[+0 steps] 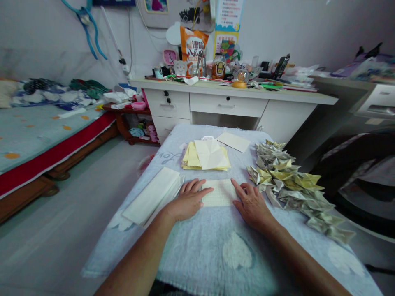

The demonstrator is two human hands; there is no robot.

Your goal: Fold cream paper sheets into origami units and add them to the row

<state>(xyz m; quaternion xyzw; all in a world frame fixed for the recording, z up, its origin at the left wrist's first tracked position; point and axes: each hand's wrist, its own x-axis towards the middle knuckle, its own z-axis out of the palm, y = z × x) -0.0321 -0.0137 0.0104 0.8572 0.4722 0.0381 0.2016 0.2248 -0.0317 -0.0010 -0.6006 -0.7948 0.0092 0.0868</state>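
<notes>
A pale sheet of paper with faint grid lines lies flat on the cloth-covered table. On its left edge rests my left hand, fingers stretched out and the thumb low at the near corner. My right hand touches the right edge, index finger extended to the far corner, the other fingers partly bent. Just beyond the sheet sits a stack of yellow paper with a creased white sheet on top. Left of my left hand lies a pile of long white folded paper.
Rows of folded paper pieces run along the table's right side. A single pale sheet lies near the far edge. Behind stands a white desk crowded with jars and bags. A bed is at left, a washing machine at right.
</notes>
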